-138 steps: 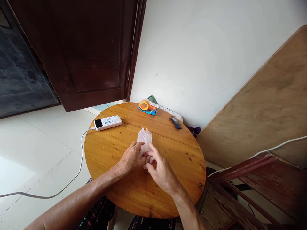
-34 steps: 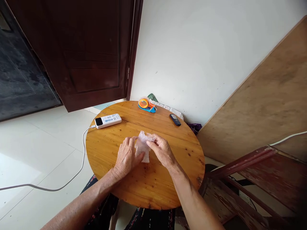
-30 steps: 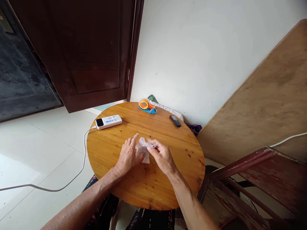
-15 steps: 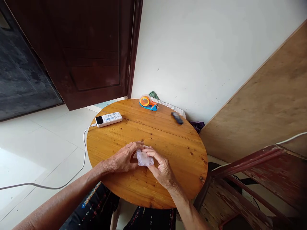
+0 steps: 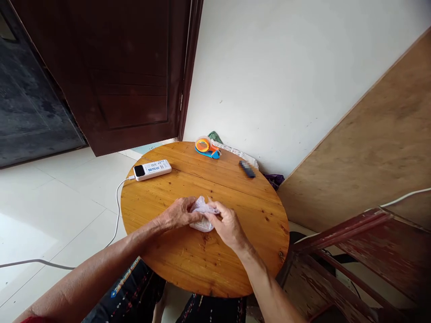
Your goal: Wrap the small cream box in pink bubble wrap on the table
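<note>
Between my two hands, above the middle of the round wooden table (image 5: 161,197), is a small packet in clear bubble wrap (image 5: 203,224). Part of the wrap stands up loosely along its far side. My left hand (image 5: 180,213) grips the packet's left side, thumb across the near face. On the right side, my right hand (image 5: 227,222) pinches the wrap between thumb and fingers. What lies inside the wrap is hard to make out; it looks pale.
An orange and blue tape dispenser (image 5: 208,147) stands at the table's far edge, with a dark blurred object (image 5: 247,169) to its right. A white power bank (image 5: 152,170) with a cable lies at the left. Wooden steps (image 5: 336,269) are at the right.
My hands have turned the packet so its near face shows differently, and the wrap's loose part now rises at the far side. My thumbs have moved onto the near face.
</note>
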Motion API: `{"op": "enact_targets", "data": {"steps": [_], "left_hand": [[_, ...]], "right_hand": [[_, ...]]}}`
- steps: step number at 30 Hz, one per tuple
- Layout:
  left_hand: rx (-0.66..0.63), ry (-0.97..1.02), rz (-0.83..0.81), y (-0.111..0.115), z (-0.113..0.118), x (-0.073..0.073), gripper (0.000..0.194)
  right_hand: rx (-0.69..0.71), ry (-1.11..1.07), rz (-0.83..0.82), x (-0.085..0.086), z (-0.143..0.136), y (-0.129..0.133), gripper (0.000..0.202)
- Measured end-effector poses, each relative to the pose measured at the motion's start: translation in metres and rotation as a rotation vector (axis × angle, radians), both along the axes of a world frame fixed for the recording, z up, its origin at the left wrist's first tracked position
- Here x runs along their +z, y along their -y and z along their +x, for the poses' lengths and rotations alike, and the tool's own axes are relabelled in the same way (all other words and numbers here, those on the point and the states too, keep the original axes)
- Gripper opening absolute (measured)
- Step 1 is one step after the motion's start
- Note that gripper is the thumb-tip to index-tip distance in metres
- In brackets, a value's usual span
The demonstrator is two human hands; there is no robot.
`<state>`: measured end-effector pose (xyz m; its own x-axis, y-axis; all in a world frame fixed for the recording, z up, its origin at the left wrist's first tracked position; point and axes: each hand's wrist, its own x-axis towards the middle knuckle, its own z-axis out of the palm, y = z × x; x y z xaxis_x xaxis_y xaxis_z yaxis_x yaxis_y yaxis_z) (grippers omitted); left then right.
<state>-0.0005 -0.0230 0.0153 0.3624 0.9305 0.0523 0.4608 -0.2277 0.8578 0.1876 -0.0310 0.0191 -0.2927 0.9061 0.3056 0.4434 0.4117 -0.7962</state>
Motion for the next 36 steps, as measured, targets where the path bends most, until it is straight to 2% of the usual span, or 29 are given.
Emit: {"op": "enact_targets", "data": {"steps": [4,7,11,16,18,22,29,36], "left_hand": [[0.143,-0.215,0.057,-0.017,0.007,0.007,0.027],[0.085,-0.041,-0.007,-0.023,0.004,0.008,0.031],[-0.087,0.258,-0.172,-0.023,-0.005,0.0,0.05],[-0.004,0.364,-0.243,-0.026,-0.003,-0.018,0.08],[0.019,0.4,-0.241,-0.028,-0.001,-0.022,0.086],[0.0,0.47,-0.233,-0.028,0.001,-0.022,0.082],[0.061,0.378,-0.168,-0.029,0.003,-0.018,0.078],[0.071,0.336,-0.167,-0.03,0.003,-0.015,0.071]], "right_hand": [[-0.067,-0.192,-0.252,0.0,-0.007,-0.033,0.013],[-0.038,-0.295,-0.346,-0.008,-0.012,-0.049,0.017],[-0.022,-0.287,-0.29,-0.013,-0.009,-0.051,0.021],[-0.07,-0.256,-0.269,-0.011,-0.004,-0.046,0.027],[-0.091,-0.264,-0.233,-0.011,-0.005,-0.046,0.025],[-0.096,-0.295,-0.158,-0.01,-0.01,-0.046,0.022],[-0.105,-0.243,-0.078,-0.006,-0.013,-0.039,0.021],[-0.112,-0.188,-0.068,-0.004,-0.016,-0.038,0.021]]}}
